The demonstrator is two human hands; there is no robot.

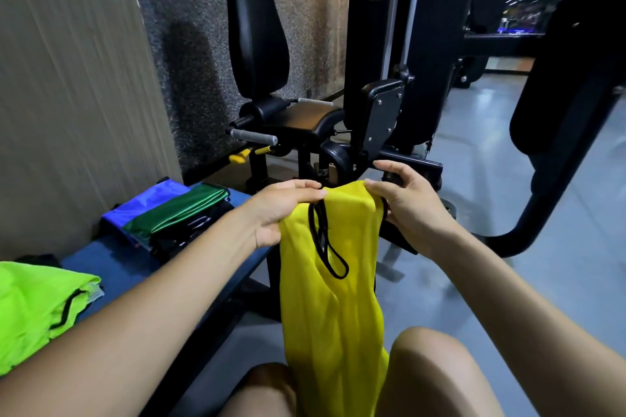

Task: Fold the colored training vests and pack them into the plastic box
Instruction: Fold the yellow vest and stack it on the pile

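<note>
**Plainly: one yellow vest held up, three more colours waiting**

Both hands grasp a single yellow mesh training vest with black trim [333, 298] by its top edge: the left hand [281, 210] pinches one shoulder, the right hand [406, 206] the other. It hangs between two bare knees. On the blue padded bench [101, 261] lie one neon-green vest [37, 308], one dark green vest [176, 210] and one blue vest [149, 200].

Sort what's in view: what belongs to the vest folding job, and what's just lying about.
Job: yellow vest held up by left hand and right hand; neon green vest; green vest and blue vest on the bench.

Lying about: gym machine; cardboard sheet.
</note>
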